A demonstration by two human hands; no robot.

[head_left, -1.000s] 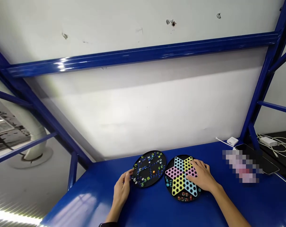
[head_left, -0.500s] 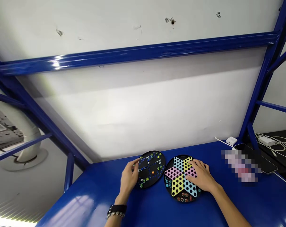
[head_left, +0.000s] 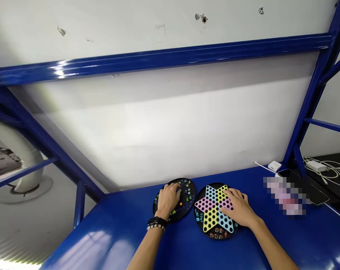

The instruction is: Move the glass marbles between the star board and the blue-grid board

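My left hand, with a dark band and a beaded bracelet at the wrist, reaches over a round black game board dotted with marbles. Its fingers are bent down and drawn toward the thumb at the board's upper middle; what they pinch, if anything, is hidden. My right hand lies with spread fingers across the right side of a star-shaped Chinese checkers board in pink, yellow and blue. That star sits in a round black tray, where teal marbles and red-brown marbles show around it.
An orange die lies on the left board. Both boards rest on a blue tabletop against a white wall. To the right are a phone, a white charger and cables; a blurred patch covers something beside the phone. Blue frame bars cross above.
My left hand has moved right, from the left board's edge to over its middle, and its fingers have curled down. My right hand stays on the star board. The view has shifted slightly.
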